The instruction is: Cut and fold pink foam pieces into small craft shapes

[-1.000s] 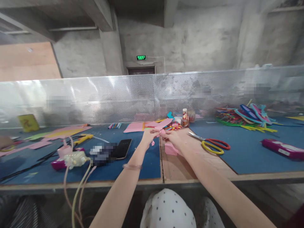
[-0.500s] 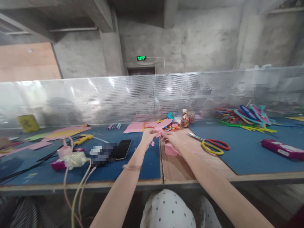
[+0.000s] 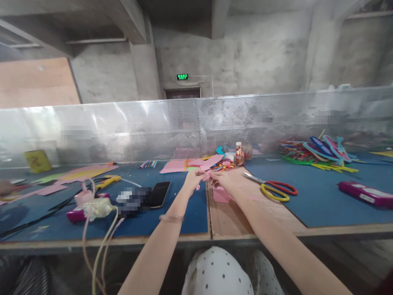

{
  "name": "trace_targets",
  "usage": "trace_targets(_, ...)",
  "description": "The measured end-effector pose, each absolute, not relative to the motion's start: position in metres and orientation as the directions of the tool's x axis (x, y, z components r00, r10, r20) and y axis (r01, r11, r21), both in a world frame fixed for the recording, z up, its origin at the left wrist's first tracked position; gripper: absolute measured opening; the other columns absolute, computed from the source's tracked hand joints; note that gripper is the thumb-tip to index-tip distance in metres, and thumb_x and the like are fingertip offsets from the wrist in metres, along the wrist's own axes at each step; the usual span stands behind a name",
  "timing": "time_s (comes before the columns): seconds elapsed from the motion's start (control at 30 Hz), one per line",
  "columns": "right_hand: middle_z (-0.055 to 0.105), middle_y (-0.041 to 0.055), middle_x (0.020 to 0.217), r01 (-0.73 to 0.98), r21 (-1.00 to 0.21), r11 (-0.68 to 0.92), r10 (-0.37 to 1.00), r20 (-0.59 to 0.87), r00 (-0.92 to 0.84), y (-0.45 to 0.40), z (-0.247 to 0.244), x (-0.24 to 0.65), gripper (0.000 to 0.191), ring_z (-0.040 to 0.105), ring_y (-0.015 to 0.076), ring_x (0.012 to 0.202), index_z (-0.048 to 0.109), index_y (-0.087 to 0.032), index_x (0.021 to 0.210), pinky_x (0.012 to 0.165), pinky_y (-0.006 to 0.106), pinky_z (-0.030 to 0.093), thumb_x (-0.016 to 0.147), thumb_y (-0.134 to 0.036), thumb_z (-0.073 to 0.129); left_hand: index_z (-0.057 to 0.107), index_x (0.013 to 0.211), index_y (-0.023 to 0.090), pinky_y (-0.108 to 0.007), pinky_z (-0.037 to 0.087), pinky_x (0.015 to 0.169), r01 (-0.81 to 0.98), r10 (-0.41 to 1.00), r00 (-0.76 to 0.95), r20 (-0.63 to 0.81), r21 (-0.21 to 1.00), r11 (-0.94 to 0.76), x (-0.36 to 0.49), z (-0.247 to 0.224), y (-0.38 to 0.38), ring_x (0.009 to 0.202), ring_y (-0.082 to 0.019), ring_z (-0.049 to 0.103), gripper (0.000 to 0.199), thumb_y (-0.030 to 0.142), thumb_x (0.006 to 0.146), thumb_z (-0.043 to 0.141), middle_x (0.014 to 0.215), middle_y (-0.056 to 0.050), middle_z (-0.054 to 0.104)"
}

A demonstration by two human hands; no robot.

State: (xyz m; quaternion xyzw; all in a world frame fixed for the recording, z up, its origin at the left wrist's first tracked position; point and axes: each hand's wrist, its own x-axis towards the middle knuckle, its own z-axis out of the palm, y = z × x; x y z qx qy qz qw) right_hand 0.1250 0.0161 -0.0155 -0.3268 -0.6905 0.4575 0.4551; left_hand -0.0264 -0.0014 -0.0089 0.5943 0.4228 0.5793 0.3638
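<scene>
Between my two hands is a small piece of pink paper (image 3: 207, 175), pinched from both sides above the table. My left hand (image 3: 194, 179) grips its left side, fingers closed. From the right, my right hand (image 3: 221, 180) holds the other edge with closed fingertips. A small pink scrap (image 3: 197, 187) shows just below my left fingers. Under my right wrist, a folded pink paper piece (image 3: 221, 195) rests on the bare wooden strip. Pink paper sheets (image 3: 173, 166) lie just beyond my hands.
Scissors (image 3: 274, 190) with red and yellow handles lie to the right, near a purple case (image 3: 365, 194). A small bottle (image 3: 239, 154) stands behind. Left are a phone (image 3: 160, 194), a power plug with cables (image 3: 97, 207) and a yellow-handled tool (image 3: 108, 181). Pipe cleaners (image 3: 294, 150) pile up far right.
Both hands stay nearly in place, still on the pink paper, with the fingers shifted slightly. At the far left another person's hand has moved a little.
</scene>
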Motion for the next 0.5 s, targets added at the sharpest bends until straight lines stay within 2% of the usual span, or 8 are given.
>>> trace_targets(0.13, 0.058, 0.0010, 0.060, 0.118, -0.905, 0.409, 0.850, 0.331, -0.411, 0.014, -0.014, 0.126, 0.041, 0.050, 0.0083, 0.048, 0.064, -0.014, 0.073, 0.045, 0.020, 0.039, 0.066, -0.053, 0.059, 0.066, 0.072, 0.012, -0.016, 0.025, 0.036, 0.093, 0.934, -0.016, 0.357, 0.931, -0.354, -0.028, -0.008, -0.002, 0.043, -0.007, 0.044, 0.022, 0.028, 0.058, 0.068, 0.055, -0.002, 0.058)
trace_targets(0.37, 0.057, 0.0002, 0.054, 0.175, -0.887, 0.428, 0.851, 0.330, -0.409, 0.009, -0.011, 0.123, 0.034, 0.049, 0.0088, 0.047, 0.065, -0.013, 0.069, 0.044, 0.020, 0.038, 0.067, -0.047, 0.062, 0.068, 0.074, 0.013, -0.019, 0.038, 0.051, -0.039, 0.944, -0.005, 0.330, 0.943, -0.329, -0.030, -0.016, 0.008, 0.056, -0.009, 0.054, 0.026, 0.030, 0.054, 0.072, 0.064, -0.004, 0.062)
trace_targets(0.5, 0.053, -0.0019, 0.050, 0.179, -0.876, 0.449, 0.849, 0.355, -0.392, 0.011, -0.012, 0.122, 0.032, 0.044, 0.0070, 0.044, 0.064, -0.013, 0.067, 0.043, 0.019, 0.035, 0.068, -0.045, 0.061, 0.068, 0.074, 0.014, -0.020, 0.040, 0.056, -0.119, 0.959, -0.028, 0.282, 0.952, -0.283, -0.030, -0.018, 0.011, 0.059, -0.010, 0.055, 0.030, 0.029, 0.049, 0.075, 0.066, -0.004, 0.063)
